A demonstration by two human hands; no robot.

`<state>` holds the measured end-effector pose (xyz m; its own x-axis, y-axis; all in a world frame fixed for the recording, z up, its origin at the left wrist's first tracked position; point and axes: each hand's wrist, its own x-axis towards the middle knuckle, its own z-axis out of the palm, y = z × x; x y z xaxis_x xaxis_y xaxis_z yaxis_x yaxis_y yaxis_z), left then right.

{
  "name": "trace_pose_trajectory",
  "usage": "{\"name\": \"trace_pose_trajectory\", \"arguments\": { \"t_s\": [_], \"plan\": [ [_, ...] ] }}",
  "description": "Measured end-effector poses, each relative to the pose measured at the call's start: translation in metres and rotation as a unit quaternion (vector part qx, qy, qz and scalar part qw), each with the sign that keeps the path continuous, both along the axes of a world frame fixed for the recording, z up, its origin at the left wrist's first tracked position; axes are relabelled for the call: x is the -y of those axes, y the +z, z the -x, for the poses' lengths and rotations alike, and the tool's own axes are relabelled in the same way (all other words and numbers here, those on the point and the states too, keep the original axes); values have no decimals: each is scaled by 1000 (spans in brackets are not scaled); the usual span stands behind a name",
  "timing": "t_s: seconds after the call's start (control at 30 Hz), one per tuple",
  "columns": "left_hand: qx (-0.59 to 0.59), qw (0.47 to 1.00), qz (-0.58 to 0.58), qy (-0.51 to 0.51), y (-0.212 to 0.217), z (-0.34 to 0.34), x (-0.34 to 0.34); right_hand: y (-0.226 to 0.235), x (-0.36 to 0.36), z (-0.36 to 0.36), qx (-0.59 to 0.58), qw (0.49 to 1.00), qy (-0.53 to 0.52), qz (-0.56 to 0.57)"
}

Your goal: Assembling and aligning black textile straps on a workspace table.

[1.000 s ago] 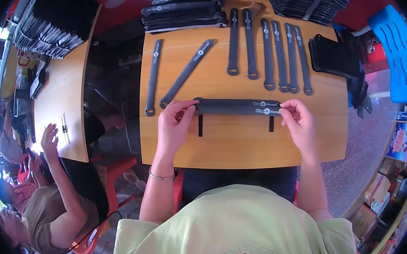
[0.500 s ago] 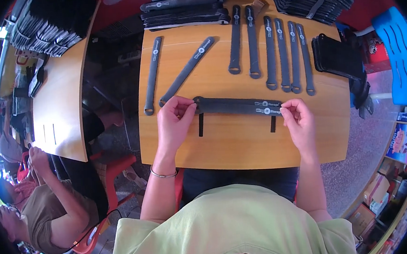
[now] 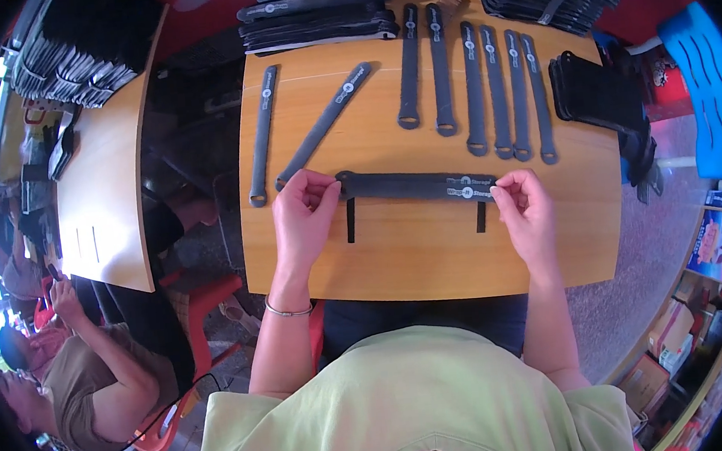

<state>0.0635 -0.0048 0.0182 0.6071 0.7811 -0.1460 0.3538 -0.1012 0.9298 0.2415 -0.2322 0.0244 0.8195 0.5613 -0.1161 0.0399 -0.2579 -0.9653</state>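
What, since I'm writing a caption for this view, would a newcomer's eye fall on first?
Probably the paired dark grey straps, pinched at the ends by the left hand and right hand over the wooden table's near part. Beyond them, six more straps lie in a row. At the far right, a bright blue slotted panel stands out.

Two dark grey straps [image 3: 409, 186] overlap lengthwise, straight and crosswise; their right ends bear white print.

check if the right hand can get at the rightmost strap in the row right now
Likely yes: nothing seems to lie between the right hand and the rightmost strap, though the hand's fingers are pinching the overlapped straps.
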Motion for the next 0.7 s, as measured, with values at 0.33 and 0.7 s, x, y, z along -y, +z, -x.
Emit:
{"name": "trace_pose_trajectory", "arguments": {
  "t_s": [0.33,0.7],
  "plan": [
    [12,1000,3,5,1,-2,1,-1,0,0,12,1000,4,-5],
    [0,1000,-5,6,-3,0,0,-2,-1,1,13,1000,-1,-2]
  ]
}}
